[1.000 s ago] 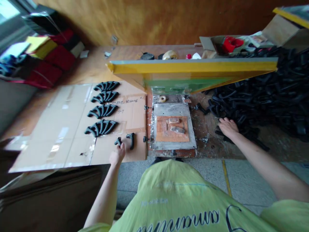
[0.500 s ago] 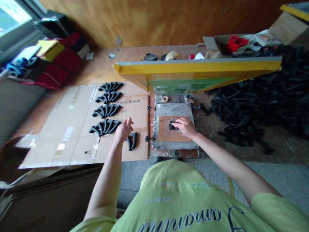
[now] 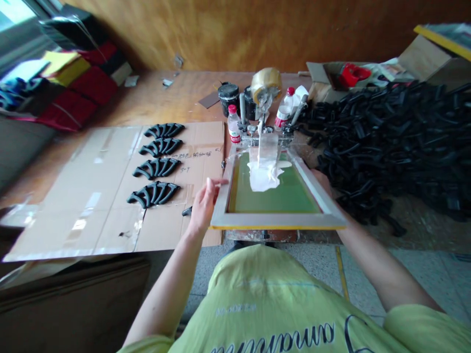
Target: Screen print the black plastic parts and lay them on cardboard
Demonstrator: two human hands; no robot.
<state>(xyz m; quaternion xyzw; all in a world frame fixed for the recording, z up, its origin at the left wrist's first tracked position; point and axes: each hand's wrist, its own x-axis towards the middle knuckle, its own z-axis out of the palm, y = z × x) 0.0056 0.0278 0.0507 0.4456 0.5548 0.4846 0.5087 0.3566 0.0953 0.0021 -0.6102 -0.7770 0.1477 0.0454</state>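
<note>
A screen printing frame (image 3: 275, 220) lies lowered over the work plate, with a green mesh (image 3: 243, 196) inside its grey rim. White ink (image 3: 263, 179) is pooled on the mesh under a squeegee (image 3: 268, 147) at the far end. My left hand (image 3: 202, 203) is at the frame's left side, thumb and forefinger apart, the fingertip close to the rim. Behind the right rim, my right hand (image 3: 323, 182) is mostly hidden, so its grip does not show. Just left of my left hand, part of a black curved handle (image 3: 187, 211) shows on the cardboard (image 3: 121, 196).
Several rows of black curved handles (image 3: 154, 194) lie on the cardboard at left. A large heap of similar black parts (image 3: 386, 142) covers the right side. Behind the frame stand bottles (image 3: 233, 126), a black tub (image 3: 228, 95) and a tape roll (image 3: 265, 83).
The raised frame has come down over the plate and the small dark piece there, hiding both. My right hand has moved from that piece to the frame's right side; my left hand has shifted right.
</note>
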